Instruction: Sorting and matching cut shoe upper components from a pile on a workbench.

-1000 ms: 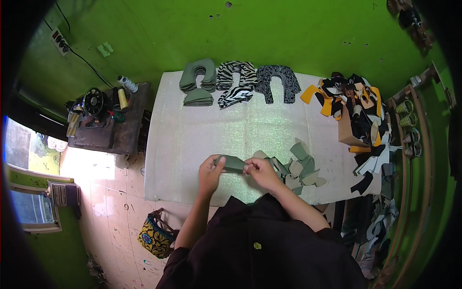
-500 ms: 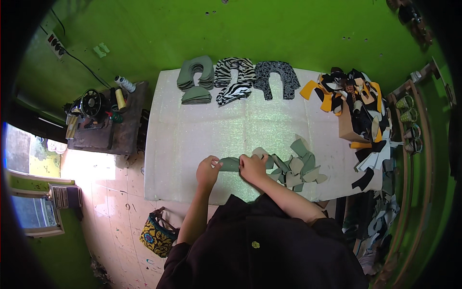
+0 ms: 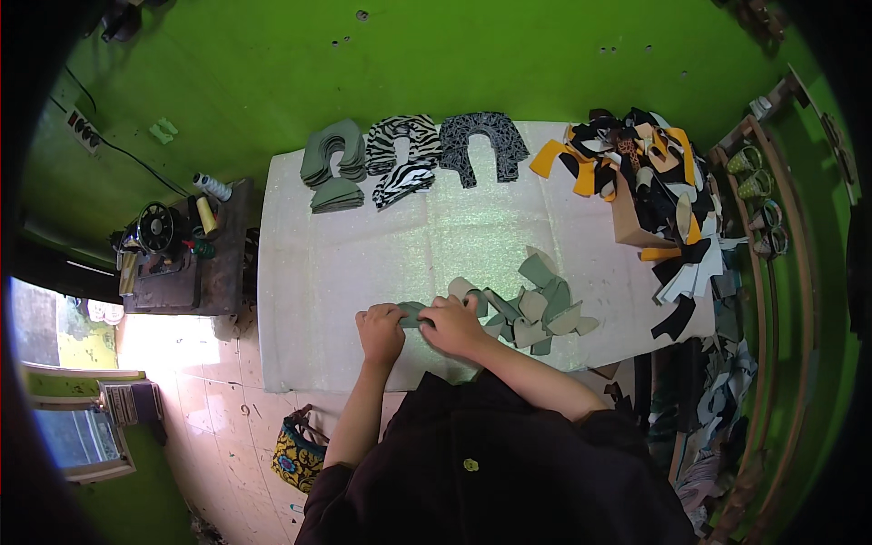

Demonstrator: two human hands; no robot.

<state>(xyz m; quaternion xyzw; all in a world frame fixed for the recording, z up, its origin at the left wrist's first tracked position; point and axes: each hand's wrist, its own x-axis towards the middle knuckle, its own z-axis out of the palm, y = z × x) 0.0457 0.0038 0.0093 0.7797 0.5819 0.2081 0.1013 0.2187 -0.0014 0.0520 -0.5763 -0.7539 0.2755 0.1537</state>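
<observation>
Near the front of the white table, my left hand [image 3: 381, 333] and my right hand [image 3: 454, 326] pinch a small grey-green cut piece [image 3: 412, 313] between them. Its ends are covered by my fingers, and the piece looks bent or bunched. Just right of my right hand lies a loose heap of similar curved pieces [image 3: 548, 309], some showing a green side and others a beige one. Stacked at the far left are green horseshoe-shaped pieces [image 3: 320, 162], with smaller curved green pieces [image 3: 337, 196] in front. Zebra-print pieces [image 3: 402, 186] and dark patterned horseshoe pieces [image 3: 457, 162] stand beside them.
A box [image 3: 627, 218] heaped with black, yellow and white scraps occupies the table's right end. To the left stands a sewing machine [image 3: 156, 227] with thread cones. A patterned bag [image 3: 298, 457] sits below the table's front edge; a wooden rack [image 3: 734, 195] holding shoes is at right.
My hands have come closer together, and the green piece between them now looks bunched where it was stretched flatter. The whole view has shifted slightly.
</observation>
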